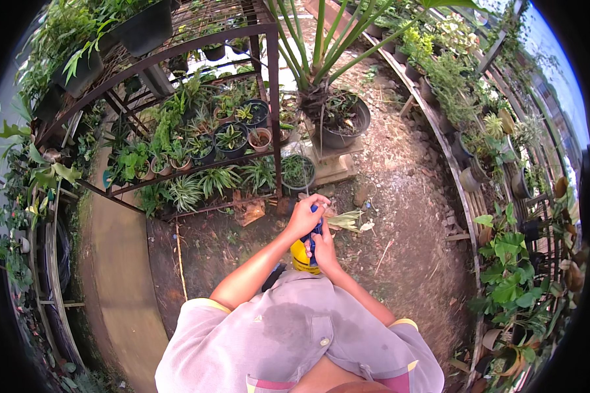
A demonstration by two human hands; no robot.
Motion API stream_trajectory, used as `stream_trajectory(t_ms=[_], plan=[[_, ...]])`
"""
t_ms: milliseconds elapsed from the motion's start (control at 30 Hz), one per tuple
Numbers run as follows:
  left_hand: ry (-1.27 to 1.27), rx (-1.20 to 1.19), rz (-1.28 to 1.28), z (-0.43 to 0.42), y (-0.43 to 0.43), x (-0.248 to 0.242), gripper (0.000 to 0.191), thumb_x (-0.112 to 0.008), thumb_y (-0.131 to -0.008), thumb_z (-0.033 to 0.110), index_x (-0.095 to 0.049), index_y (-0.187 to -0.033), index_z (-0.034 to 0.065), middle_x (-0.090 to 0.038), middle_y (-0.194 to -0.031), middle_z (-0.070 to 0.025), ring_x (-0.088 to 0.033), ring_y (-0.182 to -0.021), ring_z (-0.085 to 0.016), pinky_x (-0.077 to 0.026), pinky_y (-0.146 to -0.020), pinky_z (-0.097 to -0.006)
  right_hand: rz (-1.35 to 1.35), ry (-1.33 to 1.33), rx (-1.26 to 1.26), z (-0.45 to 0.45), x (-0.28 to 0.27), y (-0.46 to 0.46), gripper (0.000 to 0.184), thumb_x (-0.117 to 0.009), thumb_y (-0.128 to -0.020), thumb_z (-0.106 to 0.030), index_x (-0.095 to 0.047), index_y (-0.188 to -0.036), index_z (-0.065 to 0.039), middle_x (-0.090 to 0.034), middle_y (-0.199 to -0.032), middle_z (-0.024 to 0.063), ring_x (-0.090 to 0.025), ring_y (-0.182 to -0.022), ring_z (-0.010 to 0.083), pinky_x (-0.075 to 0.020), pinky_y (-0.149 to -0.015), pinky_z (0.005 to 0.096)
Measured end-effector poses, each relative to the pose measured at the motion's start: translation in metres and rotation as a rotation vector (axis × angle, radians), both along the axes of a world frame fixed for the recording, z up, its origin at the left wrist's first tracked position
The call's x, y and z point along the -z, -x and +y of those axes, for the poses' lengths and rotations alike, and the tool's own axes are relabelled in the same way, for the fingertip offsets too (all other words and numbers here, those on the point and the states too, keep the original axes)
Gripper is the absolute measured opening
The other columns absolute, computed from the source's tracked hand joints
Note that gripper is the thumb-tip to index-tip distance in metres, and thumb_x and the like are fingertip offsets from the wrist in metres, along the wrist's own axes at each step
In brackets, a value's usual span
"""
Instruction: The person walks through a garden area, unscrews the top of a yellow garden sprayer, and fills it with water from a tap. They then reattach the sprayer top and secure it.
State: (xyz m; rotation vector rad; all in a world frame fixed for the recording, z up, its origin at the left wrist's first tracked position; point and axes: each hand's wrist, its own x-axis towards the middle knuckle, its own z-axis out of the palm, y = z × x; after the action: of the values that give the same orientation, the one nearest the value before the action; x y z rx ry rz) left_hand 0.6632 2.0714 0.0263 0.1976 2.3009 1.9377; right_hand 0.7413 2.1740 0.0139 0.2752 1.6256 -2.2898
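A pressure sprayer with a yellow tank point(302, 258) and a blue pump head point(316, 227) is held just in front of my body. My left hand point(306, 215) is closed around the front of the head, its fingertips at the nozzle end. Closer to me, my right hand point(323, 249) grips the blue handle from the right side. Both hands cover much of the head, and my shirt hides the bottom of the tank. Beyond my fingers stands a dark pot of thin-leaved plants point(297, 172). Pale dry leaves point(345, 220) lie on the soil to the right.
A rusty metal rack point(277, 113) with several potted plants stands ahead and left. A large black pot point(346, 127) with thick green stalks rests on a concrete pedestal point(337, 171). Curved plant shelving point(452, 162) lines the right side. A concrete path point(120, 275) runs along the left.
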Motion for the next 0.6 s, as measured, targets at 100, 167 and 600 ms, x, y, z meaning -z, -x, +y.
stream_trajectory(t_ms=[100, 167, 600], plan=[[-0.043, 0.029, -0.023, -0.013, 0.003, -0.003, 0.018, -0.061, -0.091, 0.012, -0.066, -0.107, 0.0052, -0.061, -0.071, 0.0008, -0.056, -0.061, -0.006, -0.047, -0.06, -0.0248, -0.019, -0.015, 0.052, -0.018, 0.0, 0.003, 0.057, -0.037, -0.091, -0.004, -0.024, -0.145, -0.014, -0.05, -0.07, 0.0031, -0.045, -0.047, 0.0092, -0.0392, -0.041, 0.0235], [-0.029, 0.053, -0.007, -0.023, 0.003, -0.003, 0.018, -0.06, -0.09, 0.011, -0.066, -0.107, 0.0053, -0.061, -0.072, 0.0003, -0.058, -0.063, -0.006, -0.048, -0.061, -0.0251, -0.037, -0.019, 0.088, -0.028, 0.0, 0.003, 0.057, -0.037, -0.091, -0.004, -0.024, -0.146, -0.015, -0.05, -0.069, 0.0029, -0.045, -0.047, 0.0092, -0.0392, -0.041, 0.0239], [-0.036, 0.313, 0.201, -0.044, -0.042, -0.053, 0.017, -0.066, -0.087, 0.012, -0.067, -0.1, 0.0008, -0.066, -0.083, -0.0094, -0.064, -0.076, -0.016, -0.05, -0.07, -0.0306, -0.083, 0.007, 0.145, -0.038, -0.036, -0.06, 0.06, -0.04, -0.098, -0.013, -0.016, -0.153, -0.011, -0.053, -0.078, 0.0038, -0.049, -0.059, 0.0086, -0.0429, -0.054, 0.0233]])
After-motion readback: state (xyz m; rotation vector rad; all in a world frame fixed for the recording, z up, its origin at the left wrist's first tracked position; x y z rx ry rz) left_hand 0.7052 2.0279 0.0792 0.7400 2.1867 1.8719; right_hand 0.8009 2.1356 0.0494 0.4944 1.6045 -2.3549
